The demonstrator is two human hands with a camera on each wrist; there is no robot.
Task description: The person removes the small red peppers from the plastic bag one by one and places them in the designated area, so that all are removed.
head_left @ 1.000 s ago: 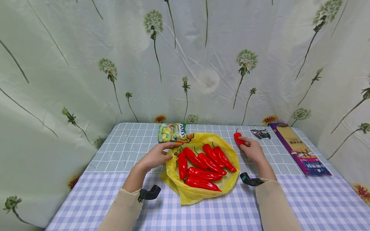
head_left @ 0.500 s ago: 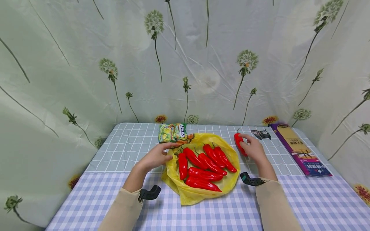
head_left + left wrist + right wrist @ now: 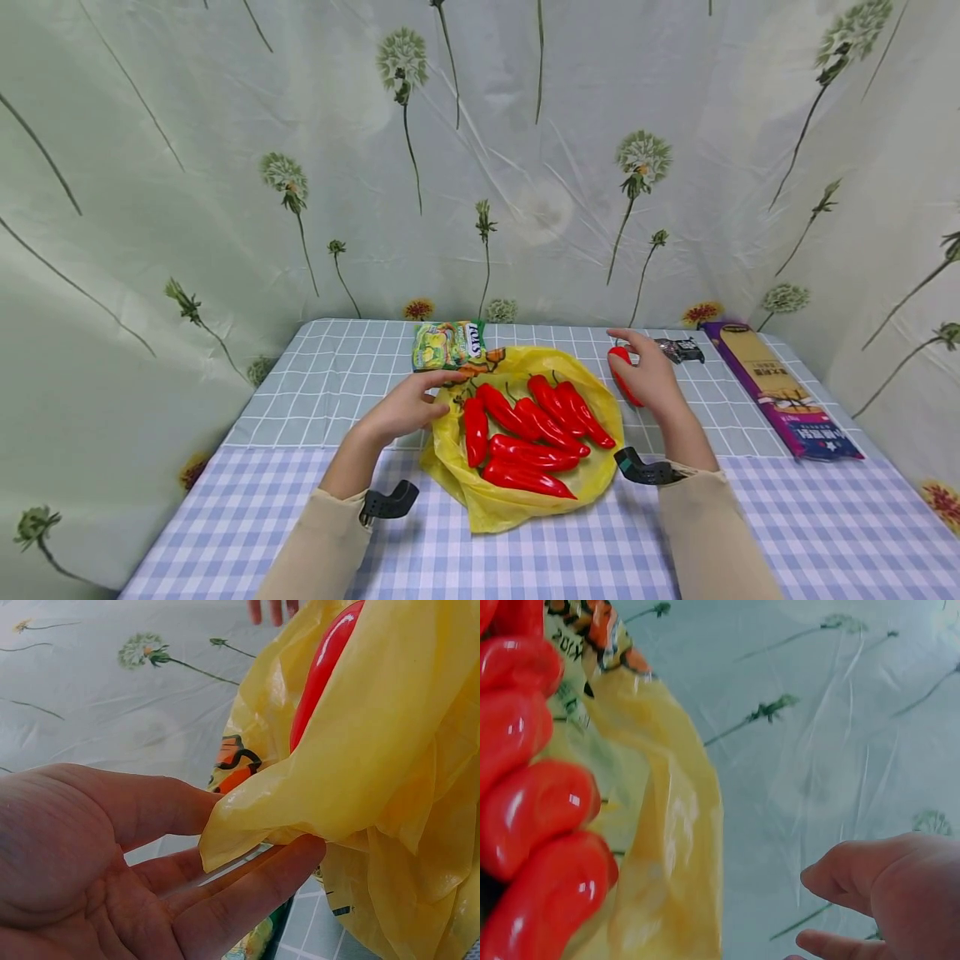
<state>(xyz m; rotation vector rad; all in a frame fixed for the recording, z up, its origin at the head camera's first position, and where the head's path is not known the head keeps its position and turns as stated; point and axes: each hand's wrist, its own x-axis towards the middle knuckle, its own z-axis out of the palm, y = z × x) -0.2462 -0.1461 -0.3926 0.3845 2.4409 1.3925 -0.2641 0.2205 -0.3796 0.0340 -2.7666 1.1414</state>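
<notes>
One loose red pepper under the right hand, fingers relaxed and spread over it, not clearly gripping; long axis running away from the person, far end toward the backdrop, just right of the yellow bag. Left hand with straight fingers and thumb touching the bag's left edge, palm open in the wrist view. Checked tablecloth below, dandelion-print sheet behind and around. Seven or so red peppers heaped in the opened bag. Green snack packet behind the bag; small dark packet and long purple box to the right.
</notes>
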